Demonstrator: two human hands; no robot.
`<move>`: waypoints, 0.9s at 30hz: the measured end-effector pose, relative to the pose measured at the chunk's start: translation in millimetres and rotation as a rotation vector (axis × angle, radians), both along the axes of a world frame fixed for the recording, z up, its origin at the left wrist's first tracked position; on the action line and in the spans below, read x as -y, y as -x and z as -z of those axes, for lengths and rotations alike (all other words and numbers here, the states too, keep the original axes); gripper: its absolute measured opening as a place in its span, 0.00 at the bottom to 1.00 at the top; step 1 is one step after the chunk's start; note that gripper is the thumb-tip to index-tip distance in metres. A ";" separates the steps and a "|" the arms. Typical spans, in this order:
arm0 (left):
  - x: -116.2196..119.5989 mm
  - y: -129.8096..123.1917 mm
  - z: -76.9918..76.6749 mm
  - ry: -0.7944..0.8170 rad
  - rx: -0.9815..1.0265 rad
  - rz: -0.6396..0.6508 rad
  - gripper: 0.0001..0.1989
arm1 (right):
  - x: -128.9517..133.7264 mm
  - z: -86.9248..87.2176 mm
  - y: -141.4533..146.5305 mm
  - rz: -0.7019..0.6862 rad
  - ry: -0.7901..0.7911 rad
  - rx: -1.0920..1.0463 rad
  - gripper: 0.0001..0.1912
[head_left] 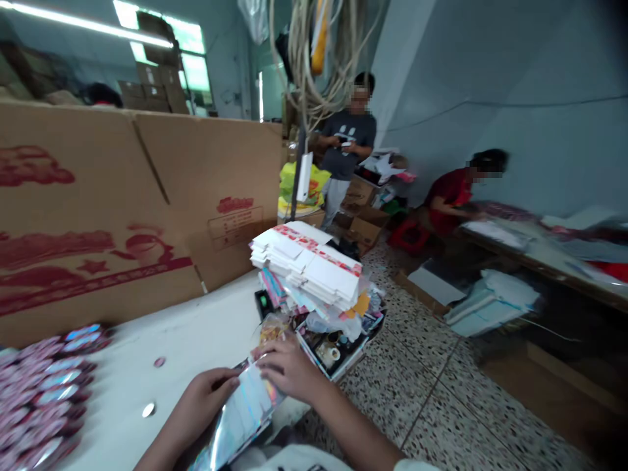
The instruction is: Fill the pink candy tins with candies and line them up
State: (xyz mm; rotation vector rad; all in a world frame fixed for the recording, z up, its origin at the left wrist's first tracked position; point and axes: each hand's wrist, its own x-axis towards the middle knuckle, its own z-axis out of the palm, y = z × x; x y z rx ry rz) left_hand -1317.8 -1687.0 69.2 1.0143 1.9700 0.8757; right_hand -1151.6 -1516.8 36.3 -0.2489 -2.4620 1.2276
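Near the table's front edge, a shiny clear plastic packet [248,399] with pale, colourful contents lies slanted between my hands. My left hand [209,399] grips its left edge, thumb on top. My right hand [289,366] is curled over its far end, fingers bent on the plastic; what lies under them is hidden. Beyond my right hand is a small clear bag with yellowish contents [272,327]. On the white table to the left lie a small pink round disc [159,361] and a silvery round disc [148,410].
Rows of pink, shiny round pieces [44,399] cover the table's left. A tall cardboard panel [147,209] stands behind. White flat cartons [309,265] are piled above a cluttered tray [333,350]. Cables [314,72] hang overhead. One person stands behind; another sits at the right-hand table [549,261].
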 end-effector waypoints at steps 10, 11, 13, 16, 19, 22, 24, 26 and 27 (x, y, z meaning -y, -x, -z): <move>74.3 -6.4 5.4 0.038 -0.017 -0.304 0.17 | 29.3 16.7 58.8 -0.314 0.155 0.146 0.17; 83.7 -8.2 5.4 0.043 -0.016 -0.351 0.17 | 35.2 17.2 67.3 -0.359 0.155 0.158 0.18; 103.0 -9.8 3.9 0.046 -0.018 -0.434 0.16 | 50.0 17.3 84.2 -0.430 0.162 0.168 0.16; 133.5 -5.3 -0.3 0.054 -0.011 -0.520 0.16 | 78.9 18.5 107.8 -0.482 0.182 0.132 0.12; 166.3 5.2 -2.8 0.077 0.016 -0.595 0.16 | 112.5 23.6 127.1 -0.515 0.159 0.059 0.12; 199.2 16.5 -0.8 0.080 0.039 -0.637 0.16 | 144.9 28.3 140.9 -0.537 0.175 0.060 0.11; 219.1 23.0 2.3 0.075 0.057 -0.633 0.16 | 163.7 28.1 146.7 -0.536 0.209 0.086 0.10; 237.0 28.5 6.0 0.068 0.081 -0.614 0.16 | 180.4 25.1 150.0 -0.530 0.237 0.110 0.09; 245.8 31.1 7.8 0.063 0.096 -0.600 0.16 | 188.5 23.0 151.2 -0.527 0.251 0.124 0.09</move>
